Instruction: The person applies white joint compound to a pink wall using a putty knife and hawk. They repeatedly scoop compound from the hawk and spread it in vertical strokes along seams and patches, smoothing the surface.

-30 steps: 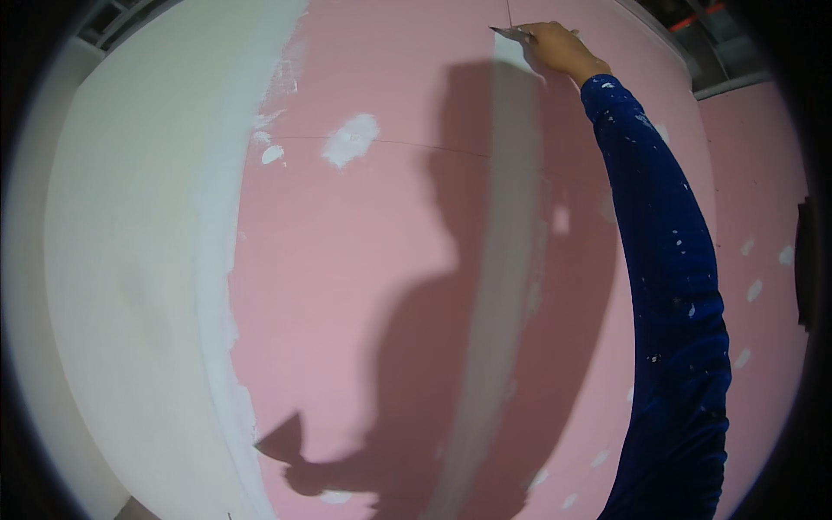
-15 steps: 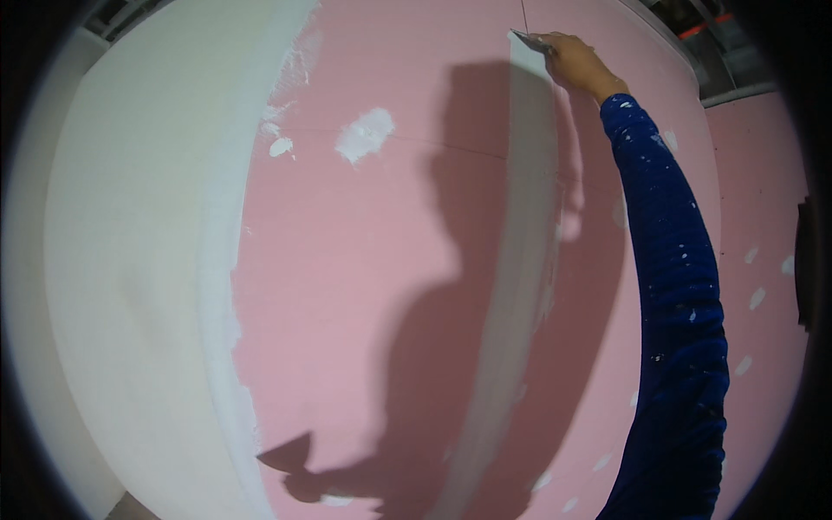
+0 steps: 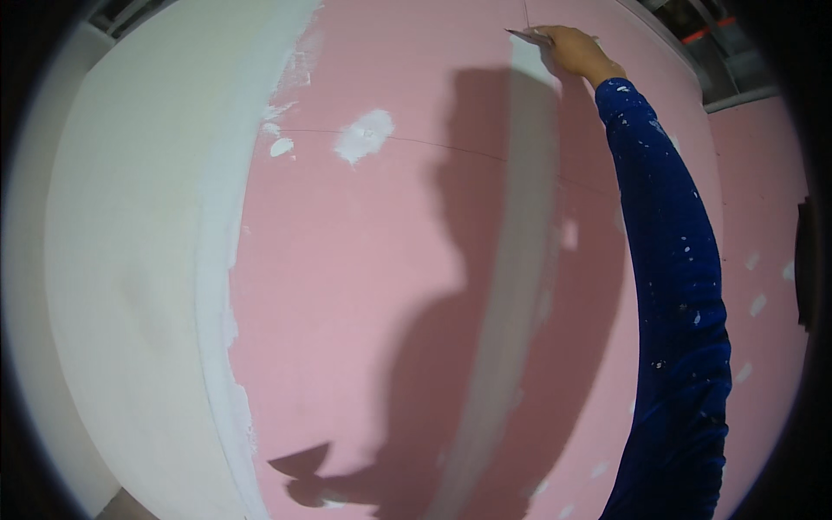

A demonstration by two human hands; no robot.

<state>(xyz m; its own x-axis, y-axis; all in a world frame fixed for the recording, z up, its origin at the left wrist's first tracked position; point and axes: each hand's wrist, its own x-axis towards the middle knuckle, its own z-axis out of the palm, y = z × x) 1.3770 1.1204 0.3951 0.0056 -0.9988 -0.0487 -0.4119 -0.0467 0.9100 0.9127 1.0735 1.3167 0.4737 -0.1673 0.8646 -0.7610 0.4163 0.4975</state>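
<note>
My right hand (image 3: 576,50) grips a thin, stiff taping knife (image 3: 526,35) by its handle, pressed against pink drywall (image 3: 364,260).

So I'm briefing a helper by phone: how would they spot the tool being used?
Start at the big pink wall and follow the pale vertical strip of filler up to its top end. There the right hand, on a blue paint-speckled sleeve, presses a flat-bladed knife to the wall; it is the only tool in view.
</note>
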